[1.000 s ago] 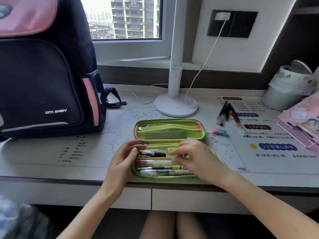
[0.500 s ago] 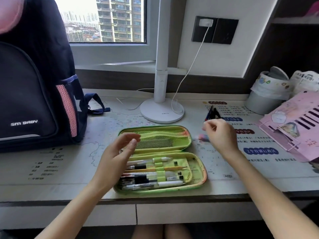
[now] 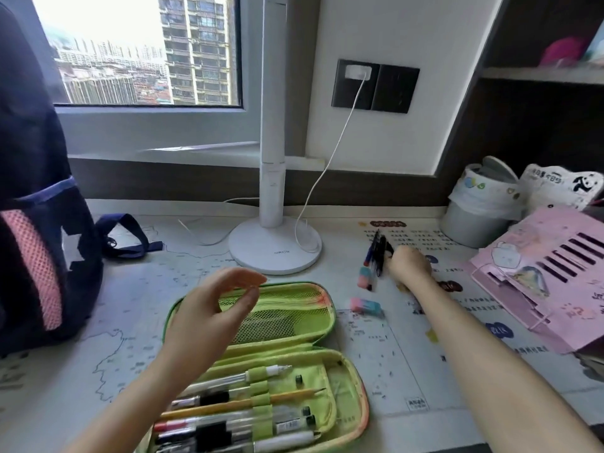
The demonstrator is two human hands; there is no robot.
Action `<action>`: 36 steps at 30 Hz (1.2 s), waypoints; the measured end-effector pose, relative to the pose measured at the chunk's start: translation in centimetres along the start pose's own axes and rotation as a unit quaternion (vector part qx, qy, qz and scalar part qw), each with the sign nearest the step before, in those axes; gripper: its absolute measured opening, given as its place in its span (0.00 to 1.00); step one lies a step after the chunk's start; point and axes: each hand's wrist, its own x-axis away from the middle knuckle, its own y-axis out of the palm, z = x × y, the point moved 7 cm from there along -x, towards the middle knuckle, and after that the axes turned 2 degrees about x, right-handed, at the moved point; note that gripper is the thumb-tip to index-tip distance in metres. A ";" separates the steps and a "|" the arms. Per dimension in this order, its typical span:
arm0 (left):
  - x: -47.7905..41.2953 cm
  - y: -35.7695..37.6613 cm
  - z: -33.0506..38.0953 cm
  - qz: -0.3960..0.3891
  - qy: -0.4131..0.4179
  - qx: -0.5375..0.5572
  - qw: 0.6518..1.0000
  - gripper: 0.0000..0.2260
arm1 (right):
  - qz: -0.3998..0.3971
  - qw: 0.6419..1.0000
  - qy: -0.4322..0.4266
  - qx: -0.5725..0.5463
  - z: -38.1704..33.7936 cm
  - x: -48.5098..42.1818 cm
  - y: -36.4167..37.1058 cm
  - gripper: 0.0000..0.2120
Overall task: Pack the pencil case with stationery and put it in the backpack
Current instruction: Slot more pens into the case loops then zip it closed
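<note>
Green pencil case (image 3: 354, 384) lies open at the desk (image 3: 108, 374) front, backpack (image 3: 36, 223) standing left; left hand (image 3: 206, 318) hovers above it, loosely curved, empty; right hand (image 3: 408, 264) curls at loose pens (image 3: 377, 251), grip not discernible.

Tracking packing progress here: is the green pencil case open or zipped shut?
Open. The pencil case lies spread flat on the desk, mesh-pocket lid folded back, with pens and a pencil showing in its elastic loops.

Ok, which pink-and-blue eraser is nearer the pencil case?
The lone eraser beside the pencil case lid; the other eraser sits farther back, against the pens.
</note>
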 end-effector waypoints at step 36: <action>9.4 -4.4 -5.3 0.115 -0.176 0.234 0.949 0.15 | -0.101 0.777 -0.615 -0.086 -17.1 32.9 -1.5 0.14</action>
